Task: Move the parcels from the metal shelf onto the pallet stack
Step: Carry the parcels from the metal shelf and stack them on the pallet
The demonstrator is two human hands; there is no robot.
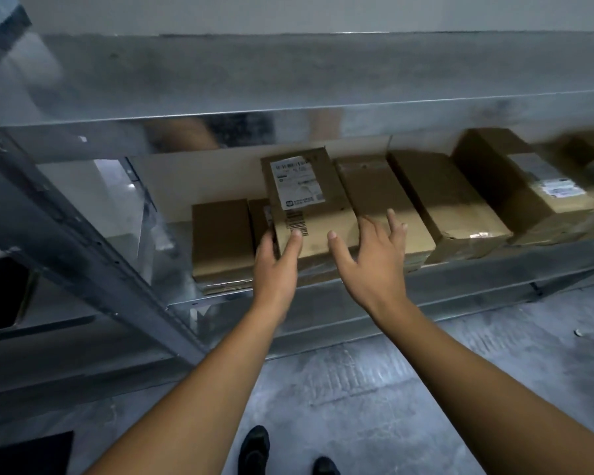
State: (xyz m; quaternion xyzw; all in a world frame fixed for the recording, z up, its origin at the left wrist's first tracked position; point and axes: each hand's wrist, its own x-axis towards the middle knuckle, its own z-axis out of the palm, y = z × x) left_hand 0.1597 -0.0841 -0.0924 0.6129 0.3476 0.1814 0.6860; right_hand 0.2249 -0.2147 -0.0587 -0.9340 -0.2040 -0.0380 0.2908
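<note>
One metal shelf [460, 275] carries at least six cardboard parcels [450, 200] in a row. On the one labelled parcel [309, 200], the left hand [276, 258] grips the left edge; the right hand [371, 248], fingers spread, touches its near right corner.

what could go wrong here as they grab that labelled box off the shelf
1. The left hand grips the labelled parcel by its left edge, but the right hand lies spread, partly over the neighbouring plain box. Pulling now could twist or drop the parcel.
2. The parcel sits tight between boxes, so dragging it might pull the small box on its left along.
3. The upper shelf edge hangs close above, and lifting high could knock it.
</note>
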